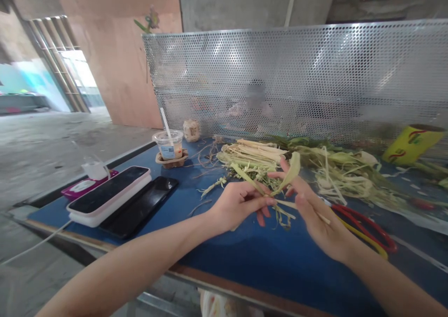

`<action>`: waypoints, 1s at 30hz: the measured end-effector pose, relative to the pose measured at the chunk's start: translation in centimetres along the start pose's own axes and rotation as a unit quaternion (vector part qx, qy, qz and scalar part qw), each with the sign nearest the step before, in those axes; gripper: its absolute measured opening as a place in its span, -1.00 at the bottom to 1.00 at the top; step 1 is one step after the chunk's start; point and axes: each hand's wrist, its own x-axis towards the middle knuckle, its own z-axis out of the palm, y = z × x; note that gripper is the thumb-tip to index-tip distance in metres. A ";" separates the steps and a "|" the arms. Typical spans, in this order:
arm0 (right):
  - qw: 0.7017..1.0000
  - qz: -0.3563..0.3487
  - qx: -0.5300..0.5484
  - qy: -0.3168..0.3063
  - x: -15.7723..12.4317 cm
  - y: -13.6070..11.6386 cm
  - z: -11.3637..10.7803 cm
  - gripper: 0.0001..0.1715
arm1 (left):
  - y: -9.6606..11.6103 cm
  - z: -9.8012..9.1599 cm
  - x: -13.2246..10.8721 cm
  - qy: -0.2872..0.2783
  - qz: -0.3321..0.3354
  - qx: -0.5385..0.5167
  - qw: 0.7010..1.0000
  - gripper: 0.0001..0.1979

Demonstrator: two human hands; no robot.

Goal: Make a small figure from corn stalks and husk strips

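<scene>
Above a blue table (245, 256) my left hand (236, 205) is closed, pinching a thin green-yellow plant stalk (252, 182) near its middle. My right hand (317, 214) grips the same stalk's pale lower end, while its fingers peel a green leaf strip (291, 170) upward. Both hands meet over the table's middle. Just beyond them lies a pile of peeled pale stalks (252, 154) with green scraps.
Two phones (115, 193) lie at the left beside a pink pack (82, 186). A plastic cup with a straw (170, 144) stands behind. Red and yellow scissors (364, 226) lie at the right, with husk leaves (346, 172), a yellow container (413, 142) and a perforated metal screen (297, 79).
</scene>
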 end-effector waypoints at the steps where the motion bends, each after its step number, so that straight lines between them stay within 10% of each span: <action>1: 1.000 0.003 0.008 -0.001 0.0 0.0 0.0 -0.46 | 0.1 0.0 0.0 -0.001 0.001 -0.006 1.000 -0.85; 10: 0.974 0.029 0.169 -0.148 0.5 1.1 -2.9 -0.31 | 0.8 -0.4 -0.2 0.028 0.002 0.078 0.997 -0.73; 17: 0.979 0.113 0.162 -0.042 1.3 0.8 -1.7 -0.78 | 0.3 0.2 -0.8 -0.022 0.029 0.139 0.990 -0.74; 30: 0.980 0.126 0.129 0.079 1.0 0.5 -0.7 -0.80 | 0.3 0.5 -0.5 -0.019 -0.029 0.056 0.998 -0.75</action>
